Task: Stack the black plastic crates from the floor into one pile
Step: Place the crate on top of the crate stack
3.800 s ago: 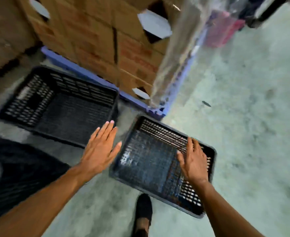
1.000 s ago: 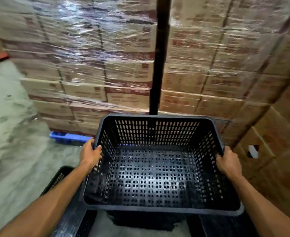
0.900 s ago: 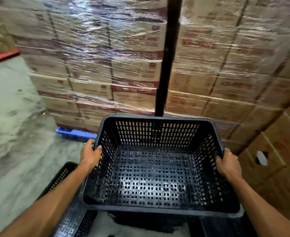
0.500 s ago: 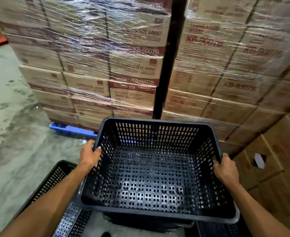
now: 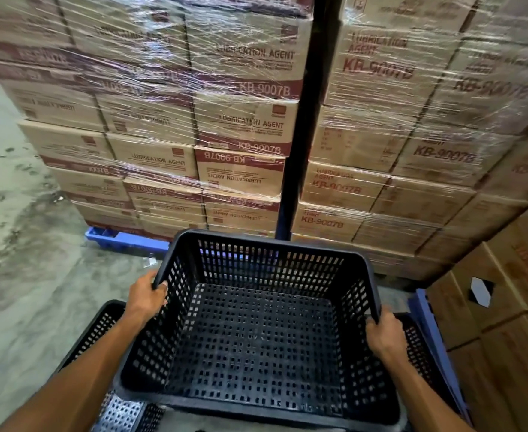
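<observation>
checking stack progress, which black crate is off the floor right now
The black perforated plastic crate held at its side rims by the left hand and right hand; the other black crate sits lower, at left.

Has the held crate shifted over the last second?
Yes. The held crate, gripped by the left hand and right hand, now overlaps the lower crate on the floor beside the blue pallet more, moving left.

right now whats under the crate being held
Below the held crate, parts of two other black crates show: one at lower left, one at right. Whatever sits directly beneath its floor is covered.
</observation>
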A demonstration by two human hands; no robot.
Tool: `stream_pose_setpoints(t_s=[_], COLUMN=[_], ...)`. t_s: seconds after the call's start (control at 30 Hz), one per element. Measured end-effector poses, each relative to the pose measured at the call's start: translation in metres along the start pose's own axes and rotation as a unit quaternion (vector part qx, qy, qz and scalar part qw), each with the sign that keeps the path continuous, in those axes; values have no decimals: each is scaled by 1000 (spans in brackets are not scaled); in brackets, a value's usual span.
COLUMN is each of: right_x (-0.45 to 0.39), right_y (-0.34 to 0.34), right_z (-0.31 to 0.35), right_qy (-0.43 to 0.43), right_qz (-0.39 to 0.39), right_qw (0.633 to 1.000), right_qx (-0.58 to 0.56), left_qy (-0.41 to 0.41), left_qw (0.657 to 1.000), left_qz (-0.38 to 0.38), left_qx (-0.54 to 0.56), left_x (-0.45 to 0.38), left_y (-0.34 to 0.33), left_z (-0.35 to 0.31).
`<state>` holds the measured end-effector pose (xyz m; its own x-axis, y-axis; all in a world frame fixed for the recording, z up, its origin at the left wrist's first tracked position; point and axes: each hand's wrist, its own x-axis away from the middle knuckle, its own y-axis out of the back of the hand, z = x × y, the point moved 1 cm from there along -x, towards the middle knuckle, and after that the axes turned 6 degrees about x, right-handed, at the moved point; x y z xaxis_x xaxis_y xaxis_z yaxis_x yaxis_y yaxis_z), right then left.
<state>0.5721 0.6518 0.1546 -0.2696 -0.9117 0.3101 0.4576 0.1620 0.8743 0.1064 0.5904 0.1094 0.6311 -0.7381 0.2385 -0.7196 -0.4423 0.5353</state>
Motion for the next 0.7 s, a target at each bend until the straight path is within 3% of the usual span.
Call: stream_pose_setpoints(t_s=[0.27,0.7], right_x=[-15,-19], right_y=[14,21], right_z=[8,-14], right_qy=[4,-12], right_qz=[3,-31], right_qw=[1000,999], right_qx=[16,6], left_qy=[24,-23], left_qw=[998,996], left_qz=[26,41], left_qx=[58,76], left_x=[3,10], left_y=[-12,-40], left_z=[-9,-24])
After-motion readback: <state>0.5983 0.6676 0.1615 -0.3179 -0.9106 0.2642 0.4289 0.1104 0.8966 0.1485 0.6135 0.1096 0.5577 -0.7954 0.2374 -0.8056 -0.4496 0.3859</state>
